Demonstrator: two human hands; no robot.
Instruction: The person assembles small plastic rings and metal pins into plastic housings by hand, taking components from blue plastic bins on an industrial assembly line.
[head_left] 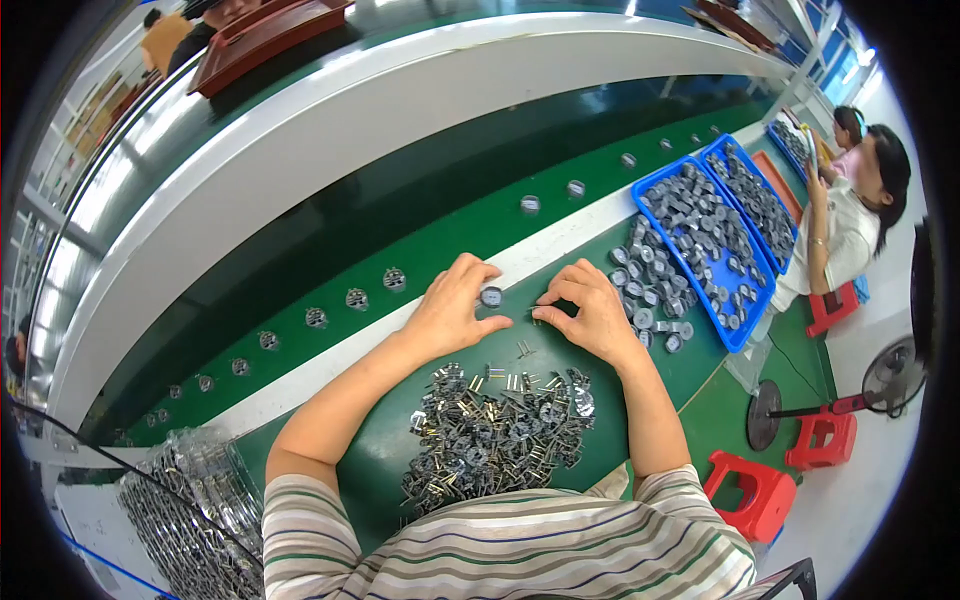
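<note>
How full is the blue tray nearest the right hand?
The tray is partly full: grey parts lie inside, but bare blue shows between them.

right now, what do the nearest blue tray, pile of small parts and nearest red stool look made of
Nearest blue tray: probably smooth plastic, from its even colour and rounded rim.
Pile of small parts: mostly shiny metal, it seems, from the bright glints; plastic may be mixed in.
Nearest red stool: likely moulded plastic, satin, given its uniform colour.

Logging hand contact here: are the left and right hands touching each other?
Apart. In the head view, green tabletop shows between the left hand and the right hand.
</note>
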